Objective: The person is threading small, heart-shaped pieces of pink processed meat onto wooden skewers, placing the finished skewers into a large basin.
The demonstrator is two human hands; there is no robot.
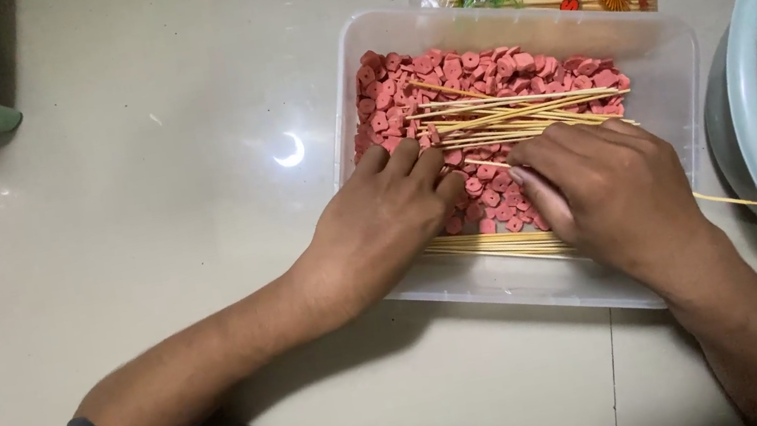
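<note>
Right hand (613, 191) pinches a skewer (489, 164) lying nine-to-three; left hand (384, 217), fingers pressed together, rests on pink slices (498, 199) at its three o'clock.

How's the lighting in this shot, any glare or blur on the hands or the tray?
Head view: a bright lamp reflection glares on the glossy floor tile left of the clear plastic tray; left hand and right hand are evenly lit and fairly sharp, casting soft shadows beneath the forearms; the pink sausage slices and bamboo skewers stay readable.
</note>
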